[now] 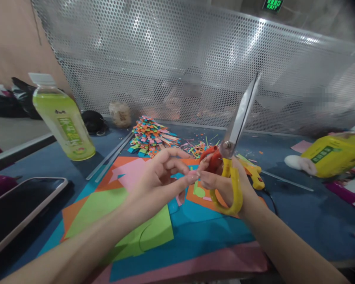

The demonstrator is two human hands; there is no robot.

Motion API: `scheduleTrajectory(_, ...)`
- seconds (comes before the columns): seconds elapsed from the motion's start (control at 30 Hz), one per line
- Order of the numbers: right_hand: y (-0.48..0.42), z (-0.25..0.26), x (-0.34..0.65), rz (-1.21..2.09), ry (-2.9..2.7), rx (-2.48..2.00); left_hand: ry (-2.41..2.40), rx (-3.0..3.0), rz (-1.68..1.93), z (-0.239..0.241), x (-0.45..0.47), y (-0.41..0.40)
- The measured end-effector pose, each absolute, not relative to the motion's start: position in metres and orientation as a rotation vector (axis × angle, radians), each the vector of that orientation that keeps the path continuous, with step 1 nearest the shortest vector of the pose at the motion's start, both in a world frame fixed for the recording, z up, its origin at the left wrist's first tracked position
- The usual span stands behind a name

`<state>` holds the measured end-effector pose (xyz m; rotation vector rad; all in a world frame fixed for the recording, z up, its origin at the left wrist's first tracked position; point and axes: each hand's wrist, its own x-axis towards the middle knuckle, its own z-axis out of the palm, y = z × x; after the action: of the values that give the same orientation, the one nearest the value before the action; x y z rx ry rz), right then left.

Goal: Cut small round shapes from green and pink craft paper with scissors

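Observation:
My left hand is pinching a small pink paper piece between thumb and finger, above the sheets. My right hand meets it there with its fingertips and also keeps hold of scissors. Their blades point upward and away; one handle loop is yellow, the other red. Beneath my hands lie coloured papers: a green sheet, a blue sheet, and orange and pink ones. A thin green strip with a round green cutout shows on orange paper just below my fingers.
Behind my hands stands a cone of layered paper strips, with paper scraps beside it. A green drink bottle and a phone are left. A yellow glue gun, clear sticks and a yellow package lie right.

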<state>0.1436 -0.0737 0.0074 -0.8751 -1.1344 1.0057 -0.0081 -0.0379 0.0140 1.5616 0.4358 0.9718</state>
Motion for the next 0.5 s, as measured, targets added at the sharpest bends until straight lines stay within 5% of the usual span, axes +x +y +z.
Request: scheduleTrajectory(0.5, -0.0761, 0.0119, 0.1445, 0.963, -1.123, -0.949, 0.396, 1.593, 1.020, 0.0135, -0.0076, -0.0416)
